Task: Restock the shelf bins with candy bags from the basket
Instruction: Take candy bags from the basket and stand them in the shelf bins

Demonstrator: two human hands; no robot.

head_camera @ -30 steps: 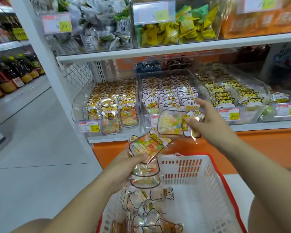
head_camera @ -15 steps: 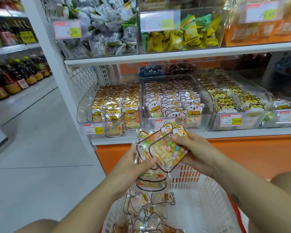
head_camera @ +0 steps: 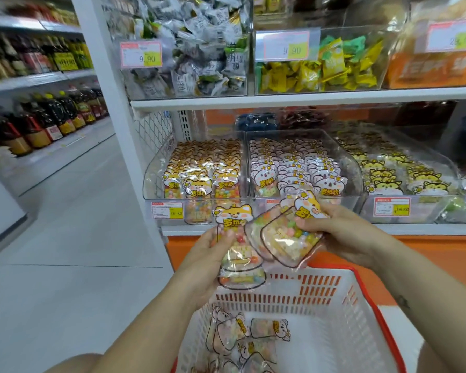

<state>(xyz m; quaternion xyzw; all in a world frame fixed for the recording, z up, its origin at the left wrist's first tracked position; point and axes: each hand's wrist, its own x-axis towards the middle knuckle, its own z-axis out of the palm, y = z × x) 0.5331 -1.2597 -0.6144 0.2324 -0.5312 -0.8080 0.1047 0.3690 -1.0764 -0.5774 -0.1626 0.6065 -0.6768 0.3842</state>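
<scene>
Above the basket, left fingers and right fingers each grip candy bags.

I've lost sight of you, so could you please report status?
Left hand grips a stack of candy bags. Right hand grips another candy bag. More bags in basket. Shelf bins unobstructed.

There are two hands, the left hand and the right hand, and one basket. The left hand holds at least three overlapped candy bags. The right hand holds two more. At least four loose bags lie in the basket, too overlapped to count surely. The lower shelf carries four clear bins, and the upper shelf carries three.
</scene>
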